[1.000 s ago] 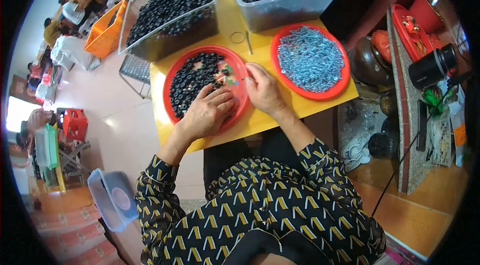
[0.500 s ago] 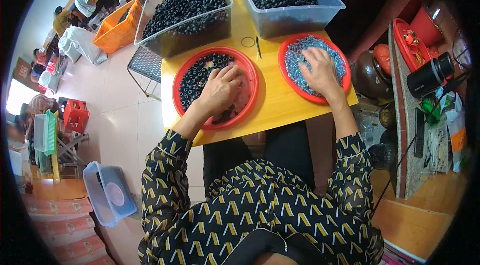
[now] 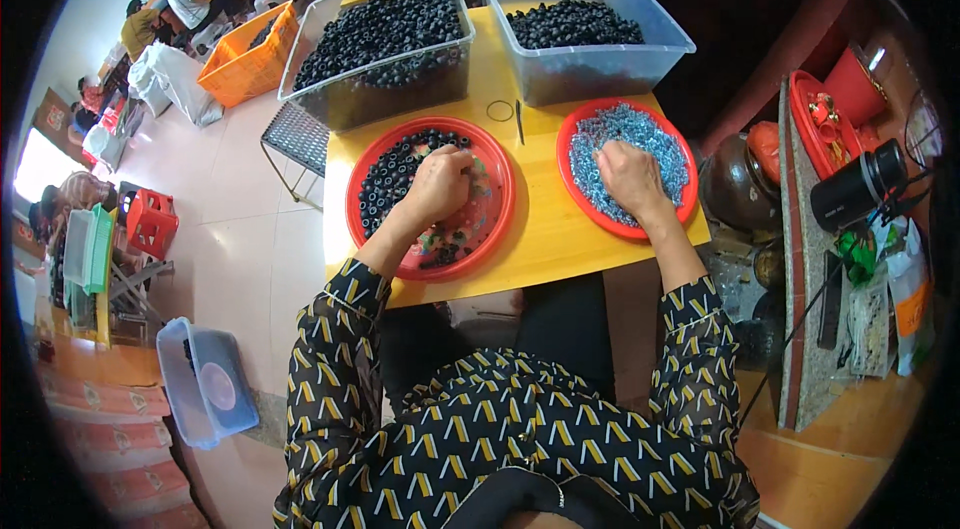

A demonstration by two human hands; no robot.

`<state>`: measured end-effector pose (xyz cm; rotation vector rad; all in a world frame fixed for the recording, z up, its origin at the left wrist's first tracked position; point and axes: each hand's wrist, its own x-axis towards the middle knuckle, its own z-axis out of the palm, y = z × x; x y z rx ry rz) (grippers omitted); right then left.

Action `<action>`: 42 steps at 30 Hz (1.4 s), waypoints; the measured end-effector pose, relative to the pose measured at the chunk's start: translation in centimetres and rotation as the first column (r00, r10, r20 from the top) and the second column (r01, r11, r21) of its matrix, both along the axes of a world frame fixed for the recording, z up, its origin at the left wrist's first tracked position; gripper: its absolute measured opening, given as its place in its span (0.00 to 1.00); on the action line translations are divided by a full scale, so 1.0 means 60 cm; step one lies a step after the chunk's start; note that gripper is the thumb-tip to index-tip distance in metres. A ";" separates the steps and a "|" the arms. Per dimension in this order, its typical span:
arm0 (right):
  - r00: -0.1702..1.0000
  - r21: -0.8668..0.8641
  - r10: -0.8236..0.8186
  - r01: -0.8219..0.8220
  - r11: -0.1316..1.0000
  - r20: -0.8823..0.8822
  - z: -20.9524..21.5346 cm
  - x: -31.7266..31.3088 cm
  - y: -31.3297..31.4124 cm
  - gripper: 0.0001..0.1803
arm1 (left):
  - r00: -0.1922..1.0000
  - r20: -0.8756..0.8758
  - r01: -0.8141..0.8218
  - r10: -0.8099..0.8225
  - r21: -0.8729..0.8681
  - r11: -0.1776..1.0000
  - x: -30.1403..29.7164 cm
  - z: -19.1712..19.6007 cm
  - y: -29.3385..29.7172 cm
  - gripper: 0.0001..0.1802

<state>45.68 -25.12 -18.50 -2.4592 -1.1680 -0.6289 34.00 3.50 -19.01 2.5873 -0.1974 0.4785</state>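
Note:
My left hand (image 3: 437, 187) is closed over a round red plate (image 3: 506, 194), fingers curled down at the edge of a spread of small black ring-shaped parts (image 3: 384, 184). What its fingertips hold, if anything, is hidden. On the right, a smaller red plate (image 3: 566, 161) is filled with tiny shiny blue-silver pieces (image 3: 662, 141). Over those pieces my right hand (image 3: 632, 179) is closed, its fingers bunched together, and I cannot see what lies in them. Several black parts also lie near the left plate's front rim.
Two clear bins, one on the left (image 3: 330, 101) and one on the right (image 3: 590, 69), hold black parts behind the plates on the yellow table (image 3: 535, 229). A thin dark stick (image 3: 519, 122) lies between. Rightward, a black flask (image 3: 855, 184) rests on a ledge. An orange crate (image 3: 245, 64) stands left.
Both hands have gone from loosely spread fingers to closed ones, over the same plates. The whole view has shifted slightly, so the table sits a little lower in it.

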 end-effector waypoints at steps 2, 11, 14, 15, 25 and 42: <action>0.991 0.044 -0.065 0.070 0.997 -0.113 -0.003 0.007 -0.002 0.10 | 0.999 0.040 -0.022 0.023 -0.032 0.999 -0.002 0.004 -0.004 0.09; 0.735 0.592 0.167 0.366 0.718 -0.657 -0.001 0.050 -0.006 0.13 | 0.969 -0.120 -0.168 -0.215 -0.961 -0.220 -0.089 0.030 -0.004 0.11; 0.801 0.563 0.114 0.304 0.768 -0.588 -0.023 0.075 -0.019 0.12 | 0.963 -0.051 -0.138 -0.265 -0.937 -0.321 -0.106 0.031 -0.023 0.11; 0.823 0.470 0.007 0.317 0.824 -0.568 -0.015 0.074 -0.023 0.11 | 0.966 -0.034 -0.123 -0.257 -0.934 -0.336 -0.110 0.032 -0.029 0.12; 0.446 0.348 0.122 0.471 0.811 -0.887 0.018 0.070 -0.025 0.08 | 0.997 0.015 -0.017 -0.074 -0.912 -0.409 -0.173 0.003 -0.056 0.12; 0.751 0.119 0.420 -0.422 0.899 -0.509 0.043 -0.126 0.256 0.07 | 0.995 0.084 0.097 0.049 -0.868 -0.486 -0.232 -0.001 -0.055 0.13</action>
